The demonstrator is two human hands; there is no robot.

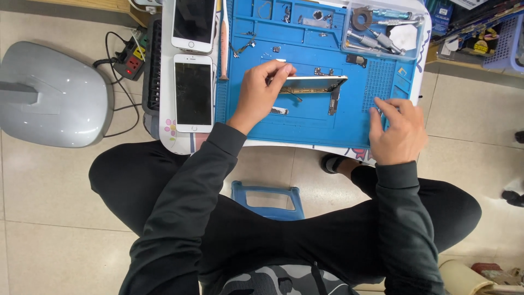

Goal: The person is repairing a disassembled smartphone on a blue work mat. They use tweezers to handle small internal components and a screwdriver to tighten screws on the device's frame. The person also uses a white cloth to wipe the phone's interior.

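Note:
My left hand (pixel 262 90) grips the left end of an opened phone body (pixel 316 83), which stands tilted on its edge on the blue repair mat (pixel 305 117). A dark strip of parts (pixel 334 101) hangs from its underside. My right hand (pixel 397 131) rests flat on the mat's right edge, fingertips on the ribbed area, holding nothing that I can see. Small screws and metal brackets (pixel 322 71) lie loose on the mat behind the phone.
Two white phones (pixel 192 93) (pixel 194 24) lie face up left of the mat. A clear tray with screwdrivers (pixel 382 30) sits at the back right. A power strip (pixel 130 59) and a grey domed object (pixel 52 95) sit on the floor left. A blue stool (pixel 267 199) is under me.

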